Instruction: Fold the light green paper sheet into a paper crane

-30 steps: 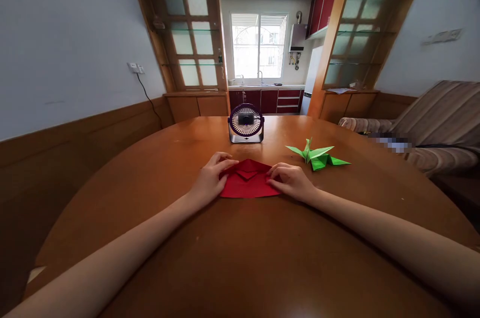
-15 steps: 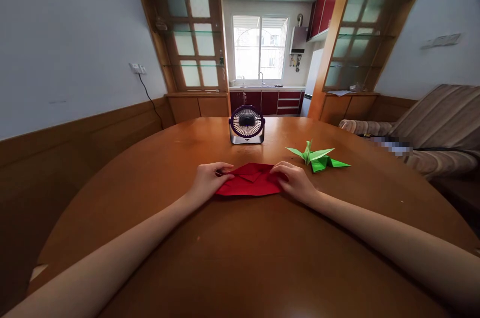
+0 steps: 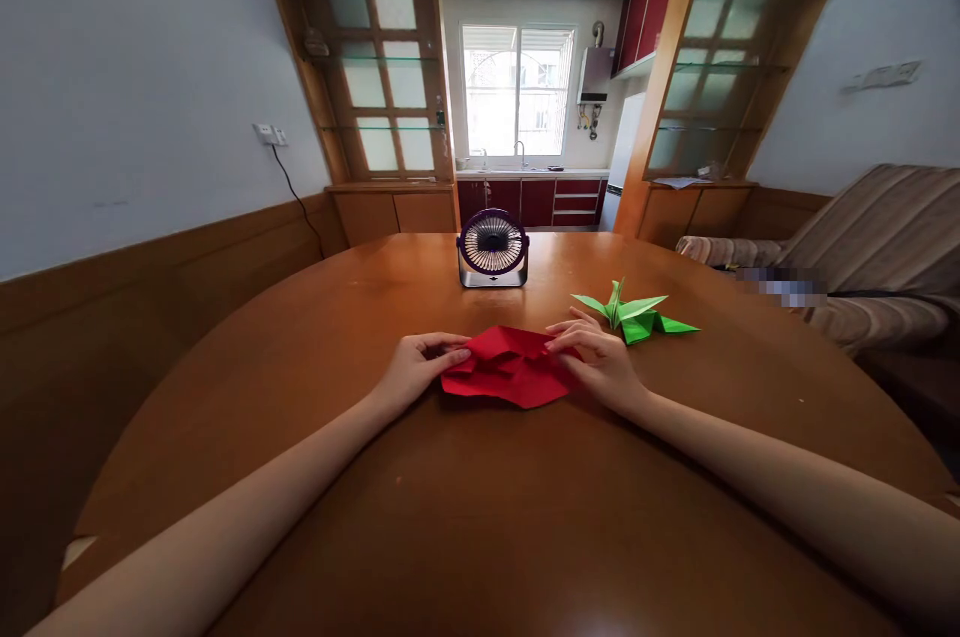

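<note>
On the round wooden table (image 3: 300, 347), left hand (image 3: 416, 369) pinched the near-left edge of the red folded paper (image 3: 510, 375), small purple desk fan (image 3: 493, 248) stood behind that paper, right hand (image 3: 600, 362) pinched its right edge with fingers spread, green origami crane (image 3: 636, 313) lay just right of it.

Both bare forearms stretch forward and angle in toward each other, lying low. The left hand (image 3: 417, 369) sits palm down with fingers curled, the fingertips (image 3: 456, 355) pinched together pointing right. The right hand (image 3: 600, 360) mirrors it, knuckles up, fingers a bit more spread and reaching left. The two hands are near each other, not touching.
</note>
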### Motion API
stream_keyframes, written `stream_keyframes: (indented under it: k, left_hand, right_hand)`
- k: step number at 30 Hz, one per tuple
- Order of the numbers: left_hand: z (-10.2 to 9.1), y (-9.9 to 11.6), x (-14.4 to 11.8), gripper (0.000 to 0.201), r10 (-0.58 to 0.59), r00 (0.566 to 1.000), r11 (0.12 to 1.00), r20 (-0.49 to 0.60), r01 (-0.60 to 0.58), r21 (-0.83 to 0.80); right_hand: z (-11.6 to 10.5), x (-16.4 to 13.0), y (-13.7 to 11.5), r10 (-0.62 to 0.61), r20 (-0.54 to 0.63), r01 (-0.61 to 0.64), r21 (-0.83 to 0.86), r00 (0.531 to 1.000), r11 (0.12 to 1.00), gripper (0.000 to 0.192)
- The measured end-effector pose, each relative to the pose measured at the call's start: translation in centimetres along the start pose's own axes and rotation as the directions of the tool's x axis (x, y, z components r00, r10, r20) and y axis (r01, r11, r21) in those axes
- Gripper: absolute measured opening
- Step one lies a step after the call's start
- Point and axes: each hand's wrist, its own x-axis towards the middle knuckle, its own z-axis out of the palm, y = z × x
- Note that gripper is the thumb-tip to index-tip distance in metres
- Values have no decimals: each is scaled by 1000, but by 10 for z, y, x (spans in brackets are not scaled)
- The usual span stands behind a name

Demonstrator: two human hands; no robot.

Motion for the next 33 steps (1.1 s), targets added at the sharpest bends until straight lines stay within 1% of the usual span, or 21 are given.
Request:
stream_keyframes:
  k: [2,3,4,5,6,8,9,10,11,12,14,16,18,20,22,24,27,28,29,31,33]
  left_hand:
    - [0,2,-1,32,-29,999,999,24,30,-31]
    - [0,2,-1,34,-41,998,998,41,43,-36]
    - [0,3,-2,35,-50,997,998,57,53,-42]
    - [0,4,-2,37,-56,996,997,71,60,-50]
    - [-1,4,-2,39,-59,995,996,82,63,-56]
    - [-1,5,-3,44,-51,995,997,87,56,-54]
    - [-2,5,-3,46,-45,995,998,92,49,-48]
    - [-2,5,-3,47,-36,995,998,98,40,-39]
    - [-2,6,-3,48,-26,994,999,103,29,-30]
    - [-2,7,-3,47,-13,994,1000,107,15,-18]
    - [-1,9,-4,44,34,993,999,111,-39,39]
    - [1,11,-6,40,122,985,981,124,-138,139]
    - [5,14,-10,40,206,963,948,174,-240,208]
    - [11,17,-14,48,229,944,941,235,-277,195]
    - [17,20,-18,67,193,942,956,274,-244,165]
    - [22,23,-19,80,125,957,978,262,-163,132]
    - [25,22,-14,73,2,989,1000,145,-2,-3]
    - [24,19,-11,72,-37,993,998,114,44,-55]
    - [23,16,-9,75,-70,992,992,107,81,-96]
    - [21,9,-4,75,-94,988,979,121,114,-170]
    - [18,4,-2,69,-108,990,968,88,125,-217]
  right_hand:
    - [2,-2,-4,158,-65,-148,138,985,979,3]
    - [3,-3,-5,249,-79,-224,237,965,945,4]
    - [4,-3,-6,343,-77,-298,344,936,890,7]
    - [5,-4,-6,438,-65,-367,446,897,816,11]
    - [6,-3,-6,530,-50,-424,539,846,728,16]
    - [7,-2,-4,690,-30,-495,674,723,549,25]
    - [7,-1,-3,747,-30,-507,717,665,479,29]
    - [7,0,-1,785,-33,-507,746,618,431,32]
    - [7,1,0,809,-38,-504,765,587,401,35]
    - [7,1,1,821,-43,-501,774,569,387,36]
    - [8,2,3,821,-66,-494,770,567,403,37]
    - [9,1,6,804,-115,-482,748,583,456,38]
    - [9,1,8,780,-168,-474,711,603,520,38]
    - [10,1,10,757,-191,-486,665,625,568,39]
    - [10,2,10,741,-188,-508,619,645,599,40]
    - [11,4,10,731,-178,-521,592,659,615,40]
    - [12,7,12,737,-164,-518,613,656,597,39]
    - [13,8,13,741,-169,-503,636,650,586,39]
    - [13,9,15,744,-179,-482,660,643,576,38]
    - [13,10,20,750,-211,-440,699,626,564,38]
    - [12,11,25,763,-242,-426,710,600,560,40]
